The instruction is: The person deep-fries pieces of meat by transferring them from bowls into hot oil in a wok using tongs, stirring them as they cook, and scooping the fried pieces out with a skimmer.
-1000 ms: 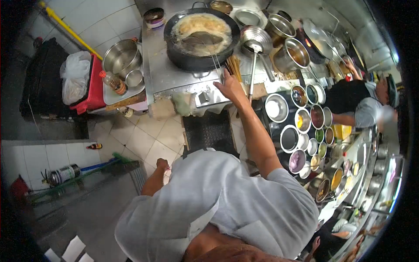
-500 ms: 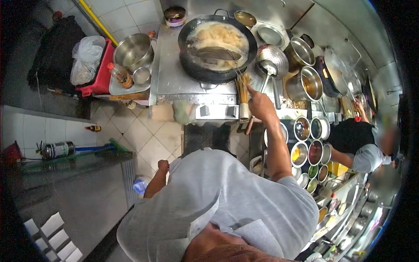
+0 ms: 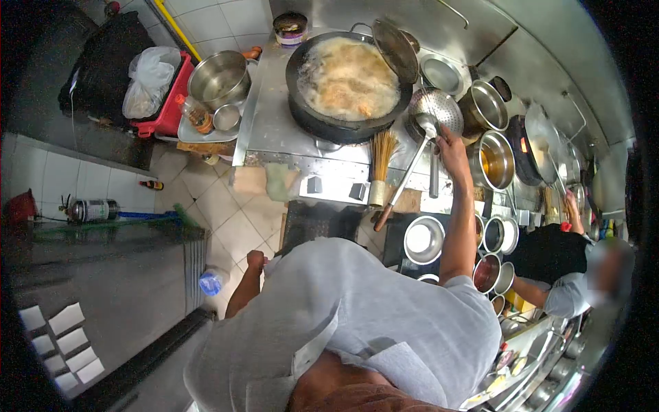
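Observation:
My right hand (image 3: 451, 151) is closed at the right of the stove, beside the perforated ladle (image 3: 436, 106). It appears to grip the thin handle of a dark mesh strainer (image 3: 397, 51), though that handle is hard to make out. The strainer is tilted over the right rim of a black wok (image 3: 309, 113), where pale golden food (image 3: 350, 75) fries in foaming oil. A long ladle handle with a wooden end (image 3: 386, 216) slants below my right hand. Curled into a fist, my left hand (image 3: 256, 260) hangs low at my side with nothing visible in it.
A bamboo brush (image 3: 383, 154) stands at the stove's front edge. Steel pots (image 3: 491, 161) sit to the right, and a white-filled bowl (image 3: 424, 240) is near my right forearm. At far right another person (image 3: 573, 281) works. A red crate (image 3: 168, 103) is at left.
The strainer has come up out of the oil and moved to the wok's right rim. My right hand has moved right and slightly up. The view has shifted a little.

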Demonstrator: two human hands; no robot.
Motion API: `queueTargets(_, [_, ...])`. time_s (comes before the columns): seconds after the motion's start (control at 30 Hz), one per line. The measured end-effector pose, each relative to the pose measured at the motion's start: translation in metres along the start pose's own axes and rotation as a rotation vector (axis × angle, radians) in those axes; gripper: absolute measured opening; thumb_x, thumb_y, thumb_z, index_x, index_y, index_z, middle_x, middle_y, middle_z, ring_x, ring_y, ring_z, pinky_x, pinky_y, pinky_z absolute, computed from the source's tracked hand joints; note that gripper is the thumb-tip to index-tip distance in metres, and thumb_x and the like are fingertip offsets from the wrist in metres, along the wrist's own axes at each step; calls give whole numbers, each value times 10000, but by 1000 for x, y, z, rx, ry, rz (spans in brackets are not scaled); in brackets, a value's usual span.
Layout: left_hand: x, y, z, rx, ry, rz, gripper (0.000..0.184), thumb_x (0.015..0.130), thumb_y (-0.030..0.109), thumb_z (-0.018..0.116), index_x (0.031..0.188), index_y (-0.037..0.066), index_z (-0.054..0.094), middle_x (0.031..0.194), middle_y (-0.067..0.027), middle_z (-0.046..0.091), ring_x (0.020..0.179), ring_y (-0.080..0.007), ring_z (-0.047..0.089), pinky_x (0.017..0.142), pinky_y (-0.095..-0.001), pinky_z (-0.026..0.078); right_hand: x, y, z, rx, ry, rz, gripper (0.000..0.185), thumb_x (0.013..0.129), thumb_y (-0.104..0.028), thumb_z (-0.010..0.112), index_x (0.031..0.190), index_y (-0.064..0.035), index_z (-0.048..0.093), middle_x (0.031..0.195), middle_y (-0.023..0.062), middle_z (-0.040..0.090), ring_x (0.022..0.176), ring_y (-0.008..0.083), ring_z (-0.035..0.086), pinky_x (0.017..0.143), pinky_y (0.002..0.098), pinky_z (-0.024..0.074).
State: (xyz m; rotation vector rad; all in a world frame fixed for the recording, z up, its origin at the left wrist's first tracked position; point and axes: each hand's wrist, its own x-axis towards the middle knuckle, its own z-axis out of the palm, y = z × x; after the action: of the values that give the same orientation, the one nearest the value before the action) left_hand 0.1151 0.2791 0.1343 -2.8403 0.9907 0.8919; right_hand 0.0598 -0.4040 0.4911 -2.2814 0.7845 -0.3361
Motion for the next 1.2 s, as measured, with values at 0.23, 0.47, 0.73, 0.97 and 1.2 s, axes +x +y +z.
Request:
queueTargets(0.23, [-23, -11, 71, 157, -71, -228, 120, 719, 209, 728, 664, 103, 721, 712, -108, 704, 656, -270, 686, 557, -424, 521, 70, 50, -16, 328, -174, 134, 466, 950, -128, 559, 1402, -37, 492, 657, 39, 613, 489, 90, 501, 437, 262, 365])
queueTargets(0.47, [-42, 2, 88, 230, -332, -254, 170, 690, 193, 754, 841, 117, 769, 879, -81, 749, 809, -220, 730, 649, -373, 579, 112, 76, -37, 501, -506, 376, 587, 958, -136, 520, 1502, -76, 306, 668, -5, 561, 441, 60, 420, 377, 222, 303])
queueTargets(0.73, [-63, 24, 102, 51, -58, -369, 187, 723, 99, 619, 843, 48, 753, 892, -191, 709, 816, -320, 718, 701, -417, 582, 123, 90, 13, 488, -502, 355, 466, 980, -197, 486, 1419, -64, 399, 655, -8, 499, 432, 76, 369, 368, 233, 295])
queueTargets(0.97, [-71, 21, 88, 52, -80, -299, 197, 752, 181, 605, 817, 57, 743, 896, -210, 697, 818, -333, 701, 724, -427, 573, 104, 93, 48, 816, -534, 514, 259, 982, -187, 495, 1239, -154, 473, 644, -31, 475, 402, 47, 343, 323, 192, 259])
queueTargets(1.2, [-42, 8, 90, -245, -134, -498, 274, 803, 245, 584, 823, 15, 732, 967, -221, 699, 935, -355, 690, 775, -447, 570, 54, 50, 59, 1108, -536, 531, 301, 970, -127, 513, 1266, -141, 460, 664, -26, 467, 403, 23, 336, 315, 163, 276])
